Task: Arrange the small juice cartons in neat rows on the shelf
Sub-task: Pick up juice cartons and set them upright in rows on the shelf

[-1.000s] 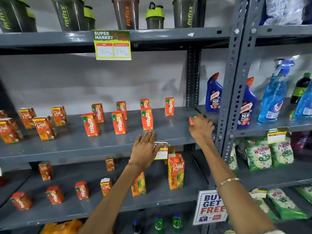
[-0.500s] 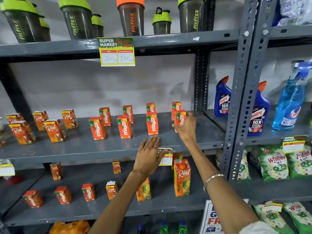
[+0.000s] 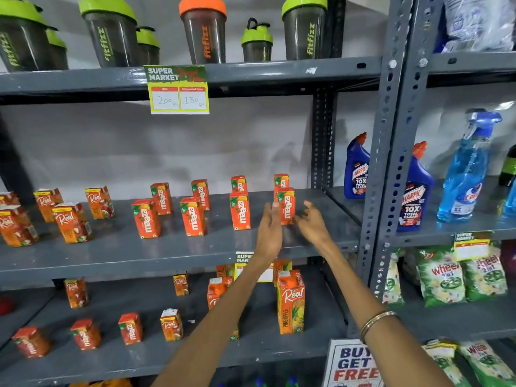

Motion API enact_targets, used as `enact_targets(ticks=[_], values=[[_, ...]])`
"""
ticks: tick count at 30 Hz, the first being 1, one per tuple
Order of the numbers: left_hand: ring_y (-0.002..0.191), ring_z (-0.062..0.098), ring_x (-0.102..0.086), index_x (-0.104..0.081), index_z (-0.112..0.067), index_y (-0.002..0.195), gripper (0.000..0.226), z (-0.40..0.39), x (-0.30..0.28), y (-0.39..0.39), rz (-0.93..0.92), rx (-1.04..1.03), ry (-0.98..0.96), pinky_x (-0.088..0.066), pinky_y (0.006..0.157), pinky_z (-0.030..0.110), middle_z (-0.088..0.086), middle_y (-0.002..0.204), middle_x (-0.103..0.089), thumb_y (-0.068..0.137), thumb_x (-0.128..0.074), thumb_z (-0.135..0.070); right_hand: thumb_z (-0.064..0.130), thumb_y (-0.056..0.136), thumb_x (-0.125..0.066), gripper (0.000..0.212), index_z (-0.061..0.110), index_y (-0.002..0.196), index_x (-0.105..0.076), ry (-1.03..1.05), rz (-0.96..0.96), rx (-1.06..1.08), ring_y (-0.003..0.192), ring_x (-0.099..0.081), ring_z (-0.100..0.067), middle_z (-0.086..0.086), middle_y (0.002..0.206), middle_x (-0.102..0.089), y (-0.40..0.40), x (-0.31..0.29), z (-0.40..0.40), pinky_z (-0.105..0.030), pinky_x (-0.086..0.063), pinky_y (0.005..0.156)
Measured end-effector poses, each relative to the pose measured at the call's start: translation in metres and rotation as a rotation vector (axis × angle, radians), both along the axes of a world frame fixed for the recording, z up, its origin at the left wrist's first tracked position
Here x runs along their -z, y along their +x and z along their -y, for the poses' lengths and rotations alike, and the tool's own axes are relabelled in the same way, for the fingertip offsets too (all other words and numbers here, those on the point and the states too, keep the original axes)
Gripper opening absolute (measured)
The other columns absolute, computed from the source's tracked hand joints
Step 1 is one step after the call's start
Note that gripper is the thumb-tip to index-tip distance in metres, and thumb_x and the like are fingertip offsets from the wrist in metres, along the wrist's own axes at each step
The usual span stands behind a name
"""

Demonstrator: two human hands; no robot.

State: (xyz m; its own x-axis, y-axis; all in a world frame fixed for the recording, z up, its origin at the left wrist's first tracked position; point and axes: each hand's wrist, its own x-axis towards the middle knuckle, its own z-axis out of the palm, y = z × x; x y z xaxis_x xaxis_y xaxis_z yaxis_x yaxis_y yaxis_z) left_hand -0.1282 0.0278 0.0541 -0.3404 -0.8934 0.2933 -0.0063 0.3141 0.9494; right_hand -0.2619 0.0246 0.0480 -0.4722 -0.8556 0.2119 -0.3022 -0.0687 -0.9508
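On the middle shelf (image 3: pixel 117 247), the far left holds a loose group of Real cartons (image 3: pixel 72 222), upright but unevenly spaced. To their right stand the Maaza cartons (image 3: pixel 192 216) in two rows, four near and four far, each far one just behind a near one. The rightmost near carton (image 3: pixel 286 205) stands upright between the two hands. The left hand (image 3: pixel 268 230) is just left of it, fingers straight and together, open and holding nothing; whether the fingertips touch the carton cannot be told. The right hand (image 3: pixel 312 223) is just right of it, fingers spread and loosely curled, empty, apart from the carton. Further right, on the next shelf unit, stand two blue cleaner bottles (image 3: pixel 356 167) and a spray bottle (image 3: pixel 469 169).
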Motion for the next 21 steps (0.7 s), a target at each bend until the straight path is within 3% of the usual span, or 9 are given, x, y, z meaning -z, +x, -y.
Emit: enact_targets(ticks=[4,11,21], values=[[0.126,0.027,-0.059,-0.057,-0.009,0.135,0.064,0.015,-0.013,-0.026,-0.091,-0.06,0.161,-0.041,0.104,0.033,0.015,0.134,-0.063,0.105,-0.018,-0.049,0.018,0.093,-0.065,0.045,0.011,0.136,-0.054,-0.011,-0.138,-0.151,0.121,-0.061,-0.024,-0.01,0.13,-0.065,0.008,-0.007,-0.002,-0.049,-0.046,0.107],[0.123,0.032,-0.061,-0.066,-0.005,0.122,0.075,0.024,-0.008,-0.021,-0.028,-0.021,0.086,-0.04,0.114,0.051,0.023,0.127,-0.067,0.103,-0.013,-0.054,0.017,0.095,-0.062,0.039,0.016,0.133,-0.058,-0.037,-0.154,-0.197,0.119,-0.062,-0.021,-0.006,0.127,-0.068,0.002,-0.004,-0.008,-0.048,-0.046,0.108],[0.139,0.03,-0.047,-0.049,-0.019,0.144,0.073,0.028,-0.007,-0.022,0.03,0.067,0.092,-0.03,0.12,0.054,0.015,0.149,-0.051,0.099,-0.01,-0.062,0.019,0.096,-0.061,0.039,0.017,0.135,-0.057,-0.04,-0.137,-0.18,0.119,-0.062,-0.021,-0.005,0.127,-0.068,0.004,-0.004,-0.01,-0.045,-0.047,0.107]])
